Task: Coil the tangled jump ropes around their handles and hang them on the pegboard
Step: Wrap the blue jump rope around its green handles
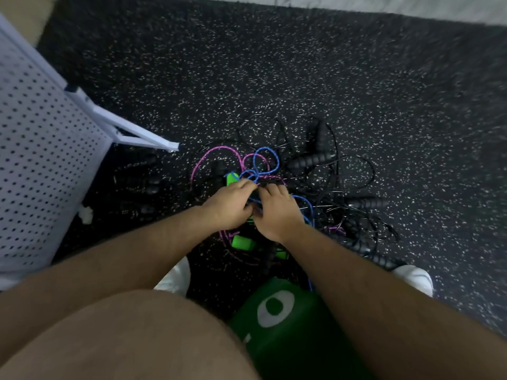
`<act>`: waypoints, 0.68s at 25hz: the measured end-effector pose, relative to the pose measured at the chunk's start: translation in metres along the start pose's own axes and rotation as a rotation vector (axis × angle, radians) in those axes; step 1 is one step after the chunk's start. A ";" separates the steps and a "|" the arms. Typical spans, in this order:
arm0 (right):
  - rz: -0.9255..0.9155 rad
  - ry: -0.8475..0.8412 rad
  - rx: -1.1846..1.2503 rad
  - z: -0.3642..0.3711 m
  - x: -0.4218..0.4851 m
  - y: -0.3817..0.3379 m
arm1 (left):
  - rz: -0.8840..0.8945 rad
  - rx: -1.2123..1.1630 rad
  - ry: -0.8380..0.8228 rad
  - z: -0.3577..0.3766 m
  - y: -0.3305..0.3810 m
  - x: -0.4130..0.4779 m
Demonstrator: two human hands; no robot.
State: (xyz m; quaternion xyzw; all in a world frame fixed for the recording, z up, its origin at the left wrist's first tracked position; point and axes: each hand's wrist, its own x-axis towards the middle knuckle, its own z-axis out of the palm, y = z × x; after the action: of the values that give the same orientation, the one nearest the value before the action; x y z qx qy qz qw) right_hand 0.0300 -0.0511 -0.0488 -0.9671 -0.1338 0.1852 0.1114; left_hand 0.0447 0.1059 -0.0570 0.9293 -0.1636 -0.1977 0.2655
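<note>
A tangled heap of jump ropes lies on the dark speckled floor in front of me. It holds a blue rope (265, 160), a pink rope (214, 154) and thin black ropes (356, 187) with ribbed black handles (310, 161). Bright green handles (242, 241) show under and beside my hands. My left hand (230, 205) and my right hand (277, 212) meet in the middle of the heap, fingers curled into the blue strands. Exactly what each finger pinches is hidden. The white pegboard (41, 160) stands at the left.
The pegboard's white frame foot (137, 133) juts onto the floor toward the heap. More black handles (148, 185) lie in shadow by the board. My white shoes (414, 278) flank the heap, and my green shirt (288, 325) and knee fill the bottom.
</note>
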 end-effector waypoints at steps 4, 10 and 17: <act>0.110 -0.137 0.164 0.003 -0.005 0.047 | 0.030 0.090 -0.081 0.013 0.010 0.025; 0.373 -0.080 0.302 0.025 -0.017 0.077 | -0.003 0.081 -0.172 0.042 0.017 0.039; 0.640 -0.132 0.171 0.044 -0.041 0.115 | 0.183 0.304 -0.113 0.059 0.027 0.037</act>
State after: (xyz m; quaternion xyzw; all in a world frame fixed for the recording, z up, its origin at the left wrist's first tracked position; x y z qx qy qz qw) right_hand 0.0017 -0.1639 -0.1054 -0.9332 0.1858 0.2837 0.1192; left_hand 0.0450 0.0438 -0.0980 0.9274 -0.2903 -0.1975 0.1292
